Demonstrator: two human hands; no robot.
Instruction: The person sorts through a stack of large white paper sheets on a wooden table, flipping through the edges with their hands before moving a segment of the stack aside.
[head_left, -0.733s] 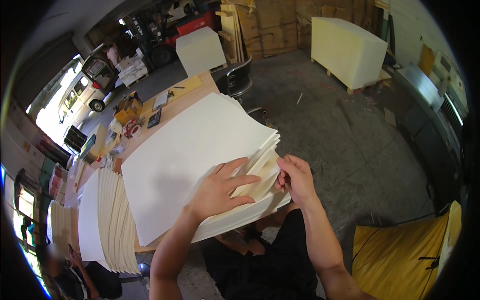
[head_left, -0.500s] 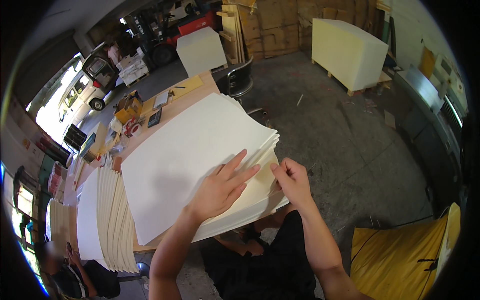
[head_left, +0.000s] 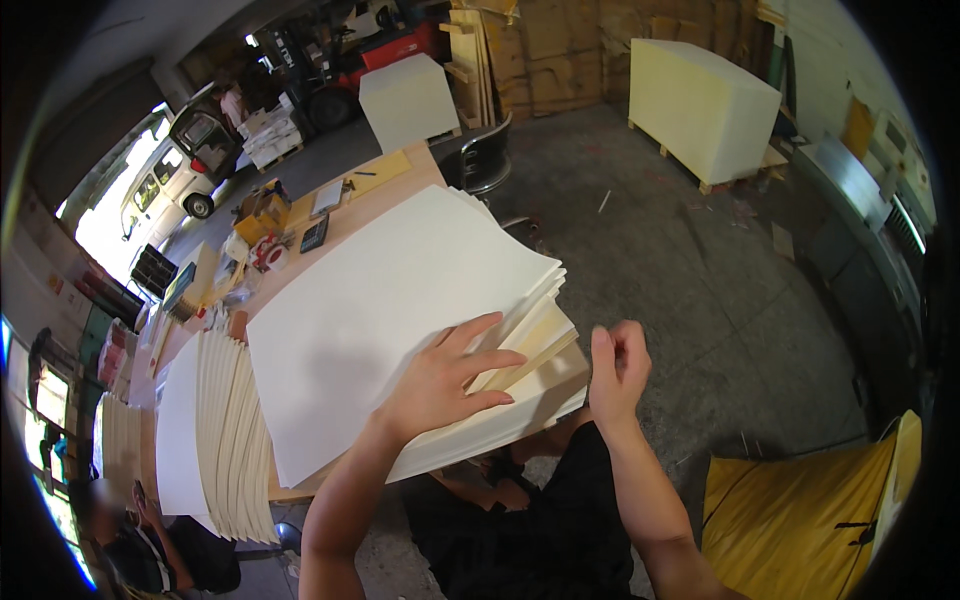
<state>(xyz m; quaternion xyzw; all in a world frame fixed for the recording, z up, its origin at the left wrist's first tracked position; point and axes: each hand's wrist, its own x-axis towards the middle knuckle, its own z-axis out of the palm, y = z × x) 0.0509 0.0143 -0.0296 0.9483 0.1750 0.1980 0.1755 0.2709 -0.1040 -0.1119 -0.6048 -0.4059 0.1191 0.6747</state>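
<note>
A large stack of white sheets [head_left: 360, 290], seemingly paper or thin card, lies on the table. My left hand [head_left: 440, 380] rests on it palm down, fingers spread, their tips across the raised edges at the near right corner. There several cream sheet edges [head_left: 545, 335] stand fanned apart over the lower sheets [head_left: 500, 425]. Just off that corner is my right hand [head_left: 620, 372], fingers curled in and thumb pointing up; I see nothing in it. A second fanned pile of sheets [head_left: 225, 430] sits left of the stack.
Beyond the stack, the wooden table [head_left: 405, 185] carries a calculator [head_left: 314, 234], a tape roll [head_left: 270, 256] and a yellow box [head_left: 260, 213]. A black chair [head_left: 485, 160] stands at its far end. Wrapped pallet loads [head_left: 705, 110] stand farther back. Another person [head_left: 150, 545] sits at lower left.
My right hand has moved right, off the sheet corner. The sheet edges there now stand fanned apart, and my left fingers are spread wider over them.
</note>
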